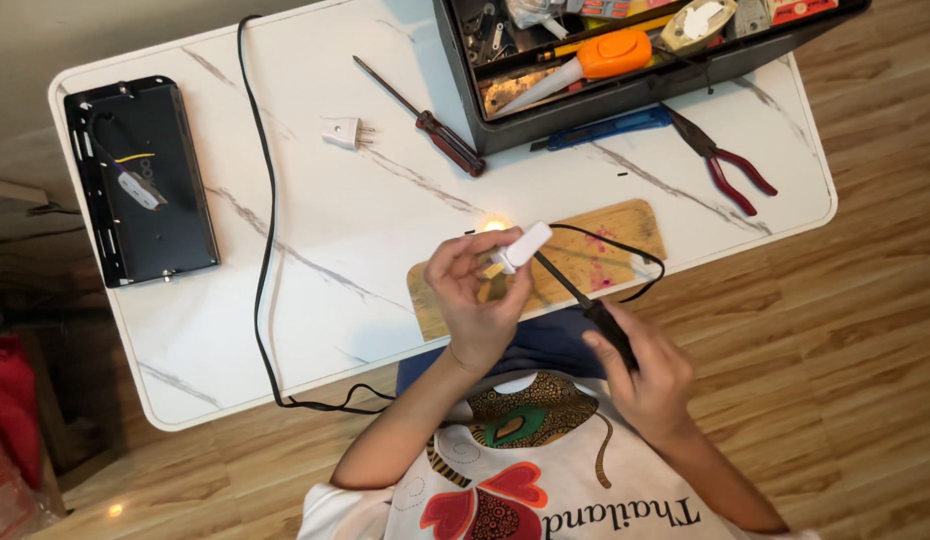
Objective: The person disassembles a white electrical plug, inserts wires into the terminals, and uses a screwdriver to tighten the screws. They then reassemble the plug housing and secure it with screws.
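Observation:
My left hand (475,300) is closed around a small white plug-like part (523,245), holding it up over the wooden board (625,232). My right hand (640,375) grips the black handle of a thin screwdriver-like tool (585,300), whose tip reaches the white part. A thin black cord (640,262) loops from the part across the board. A small bright glow (495,226) shows on the table just beyond my left fingers.
An open black toolbox (505,125) full of tools stands at the back. By it lie a red-handled screwdriver (425,122), a white two-pin plug (343,131), a blue-handled tool (610,128) and red-handled pliers (730,168). A black metal casing (140,180) and long black cable (265,250) lie left.

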